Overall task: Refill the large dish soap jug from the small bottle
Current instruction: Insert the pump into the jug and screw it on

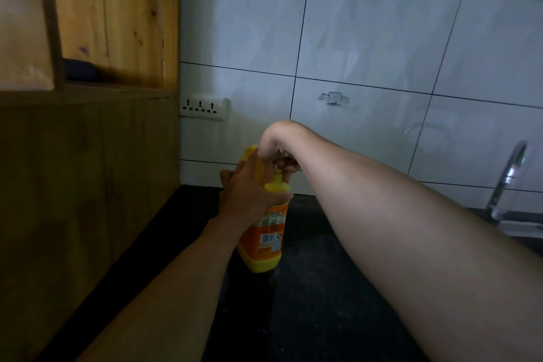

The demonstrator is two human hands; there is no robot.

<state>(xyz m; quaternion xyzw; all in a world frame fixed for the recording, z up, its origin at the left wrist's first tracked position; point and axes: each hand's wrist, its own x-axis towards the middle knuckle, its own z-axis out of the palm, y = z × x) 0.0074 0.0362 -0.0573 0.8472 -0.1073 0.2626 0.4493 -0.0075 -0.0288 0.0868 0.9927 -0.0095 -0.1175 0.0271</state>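
A yellow dish soap jug (263, 247) with an orange label stands upright on the dark countertop (317, 297), close to the tiled wall. My left hand (249, 188) grips its upper body and handle from the left. My right hand (279, 153) reaches in from above with the wrist bent down, its fingers curled round the cap at the jug's neck. The cap itself is mostly hidden by those fingers. No small bottle is in view.
A wooden cabinet (88, 156) stands along the left, with a power strip (204, 108) on the wall beside it. A chrome tap (508, 176) rises at the right edge over a sink rim (523, 226). White tiles back the counter.
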